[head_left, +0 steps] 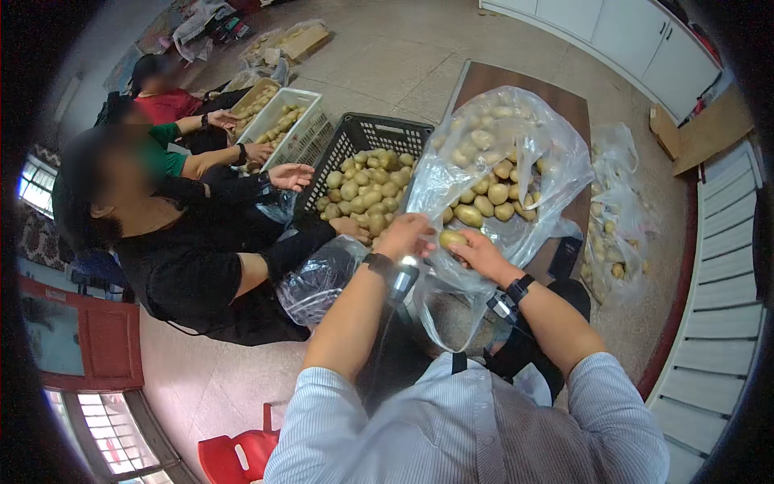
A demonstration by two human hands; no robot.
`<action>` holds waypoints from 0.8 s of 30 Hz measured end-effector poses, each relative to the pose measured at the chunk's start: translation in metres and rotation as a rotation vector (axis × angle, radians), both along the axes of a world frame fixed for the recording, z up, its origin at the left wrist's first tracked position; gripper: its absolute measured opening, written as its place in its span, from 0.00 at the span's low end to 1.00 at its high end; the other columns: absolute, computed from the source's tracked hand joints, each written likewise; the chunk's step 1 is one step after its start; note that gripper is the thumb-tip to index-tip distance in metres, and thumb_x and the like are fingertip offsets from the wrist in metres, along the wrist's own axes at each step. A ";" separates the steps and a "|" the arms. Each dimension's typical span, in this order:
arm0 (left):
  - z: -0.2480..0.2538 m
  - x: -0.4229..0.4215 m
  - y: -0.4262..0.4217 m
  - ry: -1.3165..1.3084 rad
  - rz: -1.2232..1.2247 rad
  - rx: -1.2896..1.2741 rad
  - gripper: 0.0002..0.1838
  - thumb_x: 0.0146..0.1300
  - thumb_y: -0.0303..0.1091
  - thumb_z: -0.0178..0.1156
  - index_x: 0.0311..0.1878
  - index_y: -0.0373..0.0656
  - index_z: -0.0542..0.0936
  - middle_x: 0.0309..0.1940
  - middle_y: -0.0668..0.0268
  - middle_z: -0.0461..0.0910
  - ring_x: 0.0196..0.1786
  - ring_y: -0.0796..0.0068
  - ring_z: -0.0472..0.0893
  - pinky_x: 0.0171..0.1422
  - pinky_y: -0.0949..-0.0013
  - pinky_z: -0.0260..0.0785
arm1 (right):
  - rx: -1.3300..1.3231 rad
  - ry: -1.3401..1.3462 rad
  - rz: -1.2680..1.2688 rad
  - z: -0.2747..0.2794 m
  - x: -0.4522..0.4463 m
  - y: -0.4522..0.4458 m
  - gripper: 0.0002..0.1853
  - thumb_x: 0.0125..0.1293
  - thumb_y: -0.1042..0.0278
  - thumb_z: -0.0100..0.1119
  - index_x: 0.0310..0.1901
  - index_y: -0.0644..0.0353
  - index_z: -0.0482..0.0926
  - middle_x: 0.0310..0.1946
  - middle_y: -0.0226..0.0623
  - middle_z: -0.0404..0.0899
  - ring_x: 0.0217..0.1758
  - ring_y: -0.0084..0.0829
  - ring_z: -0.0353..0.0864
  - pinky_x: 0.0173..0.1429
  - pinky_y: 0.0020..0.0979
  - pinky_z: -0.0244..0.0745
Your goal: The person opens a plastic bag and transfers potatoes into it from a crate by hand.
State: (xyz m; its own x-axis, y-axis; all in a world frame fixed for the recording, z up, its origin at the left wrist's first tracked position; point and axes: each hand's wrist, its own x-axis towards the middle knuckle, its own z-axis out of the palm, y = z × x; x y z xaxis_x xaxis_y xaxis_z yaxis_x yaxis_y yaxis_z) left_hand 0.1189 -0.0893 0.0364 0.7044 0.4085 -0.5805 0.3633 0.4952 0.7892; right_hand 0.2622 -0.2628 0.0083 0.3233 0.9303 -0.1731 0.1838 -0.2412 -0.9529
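A large clear plastic bag (556,153) lies spread on a brown table (476,78), with many potatoes (498,194) inside and its mouth toward me. Between the fingers of my right hand (482,256) is a single yellowish potato (452,239), held at the bag's near edge. My left hand (405,236) is just to the left, beside the bag's rim, with its fingers curled in; what they hold, if anything, I cannot make out. A strap-like loop of the bag hangs below, between my wrists.
A black crate (387,123) full of potatoes stands left of the table, and a white crate (310,101) holds more. Co-workers (201,242) sit along the left, their hands near the crates. Filled plastic bags (617,234) lie on the floor at right. A red stool (238,456) is behind me.
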 end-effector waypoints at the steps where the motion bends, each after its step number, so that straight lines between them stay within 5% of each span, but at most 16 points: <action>1: 0.003 0.002 -0.006 0.000 -0.007 -0.002 0.19 0.68 0.43 0.55 0.53 0.38 0.71 0.46 0.58 0.76 0.34 0.62 0.83 0.34 0.63 0.78 | -0.064 0.108 0.044 0.003 -0.002 -0.001 0.19 0.69 0.52 0.55 0.45 0.64 0.77 0.29 0.34 0.76 0.29 0.24 0.76 0.33 0.29 0.73; 7: 0.011 0.014 -0.034 -0.037 -0.311 -0.118 0.19 0.70 0.44 0.54 0.53 0.38 0.72 0.40 0.59 0.81 0.34 0.64 0.84 0.34 0.63 0.79 | 0.019 0.161 0.100 -0.001 -0.004 -0.007 0.21 0.72 0.49 0.48 0.41 0.63 0.76 0.24 0.30 0.73 0.23 0.21 0.71 0.26 0.28 0.67; 17: -0.004 0.006 -0.006 -0.109 -0.062 -0.140 0.13 0.70 0.38 0.54 0.50 0.39 0.74 0.42 0.60 0.79 0.36 0.66 0.82 0.34 0.67 0.78 | 0.095 0.205 0.023 -0.024 0.001 -0.001 0.19 0.75 0.55 0.46 0.32 0.61 0.74 0.20 0.26 0.68 0.22 0.17 0.68 0.28 0.23 0.66; 19: -0.005 0.000 0.007 -0.234 0.033 -0.010 0.14 0.70 0.38 0.54 0.51 0.39 0.73 0.43 0.59 0.78 0.36 0.65 0.82 0.35 0.67 0.78 | 0.214 -0.200 -0.035 -0.038 0.003 -0.002 0.14 0.71 0.59 0.51 0.36 0.62 0.76 0.21 0.31 0.73 0.25 0.24 0.75 0.31 0.28 0.71; 21: -0.034 -0.010 0.030 -0.170 0.203 -0.156 0.14 0.71 0.38 0.52 0.52 0.39 0.73 0.43 0.59 0.78 0.36 0.65 0.81 0.36 0.67 0.79 | 0.137 -0.331 -0.027 -0.038 0.002 -0.009 0.10 0.68 0.63 0.53 0.37 0.62 0.77 0.25 0.35 0.77 0.28 0.31 0.78 0.34 0.32 0.72; 22: -0.074 -0.021 0.052 -0.266 0.062 0.289 0.14 0.71 0.37 0.51 0.53 0.39 0.72 0.43 0.59 0.78 0.36 0.64 0.81 0.36 0.66 0.79 | 0.059 -0.462 -0.018 -0.037 0.000 -0.013 0.07 0.66 0.67 0.54 0.38 0.61 0.78 0.28 0.39 0.80 0.31 0.37 0.81 0.37 0.36 0.74; 24: -0.025 -0.021 0.038 -0.193 0.317 0.064 0.13 0.71 0.35 0.49 0.53 0.38 0.72 0.45 0.60 0.77 0.39 0.63 0.81 0.39 0.66 0.80 | 0.017 -0.528 0.024 -0.043 -0.004 -0.018 0.07 0.64 0.69 0.54 0.39 0.60 0.79 0.32 0.42 0.81 0.35 0.41 0.81 0.41 0.39 0.74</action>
State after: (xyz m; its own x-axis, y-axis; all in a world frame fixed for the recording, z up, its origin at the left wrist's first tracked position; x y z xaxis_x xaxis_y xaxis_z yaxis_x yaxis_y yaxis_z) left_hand 0.0976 -0.0509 0.0111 0.6311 0.6551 -0.4155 0.0410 0.5067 0.8612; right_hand 0.2586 -0.2804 -0.0349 0.3409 0.9398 0.0228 0.6449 -0.2162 -0.7331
